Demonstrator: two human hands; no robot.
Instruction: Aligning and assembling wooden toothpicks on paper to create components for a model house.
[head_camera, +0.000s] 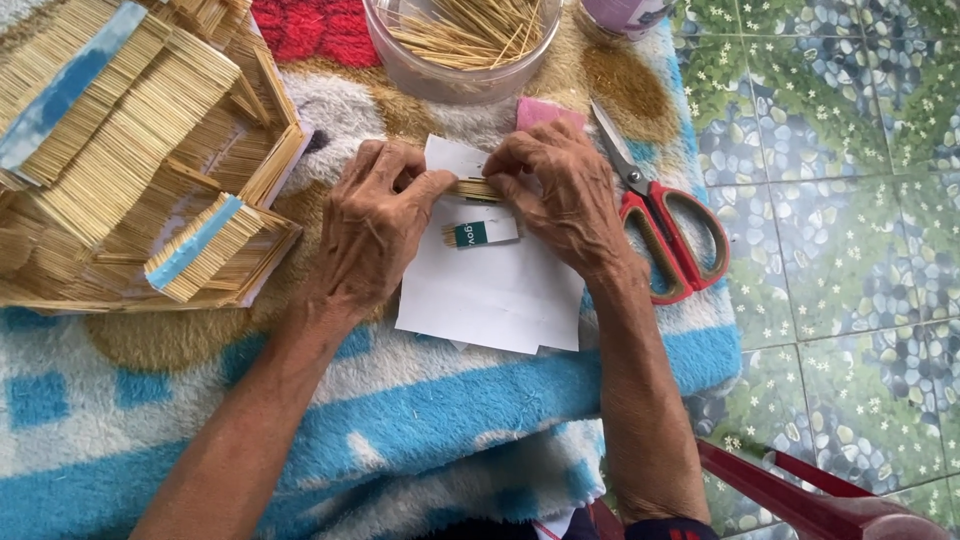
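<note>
My left hand (375, 225) and my right hand (560, 195) meet over a white sheet of paper (495, 295) lying on a fluffy blue and white blanket. Between the fingertips of both hands is a small flat row of thin wooden sticks (476, 189), held level just above the paper. Just below it, a second short row of sticks taped to a paper strip with a green patch (478, 234) rests on the sheet. Both hands pinch the upper row from opposite ends.
A model house built of sticks (130, 150) with blue tape strips stands at the left. A clear plastic bowl of loose sticks (465, 45) sits at the top. Red-handled scissors (665, 225) lie right of my right hand. A pink card (545, 112) peeks out behind it. Pebble-patterned floor tiles (840, 180) lie to the right.
</note>
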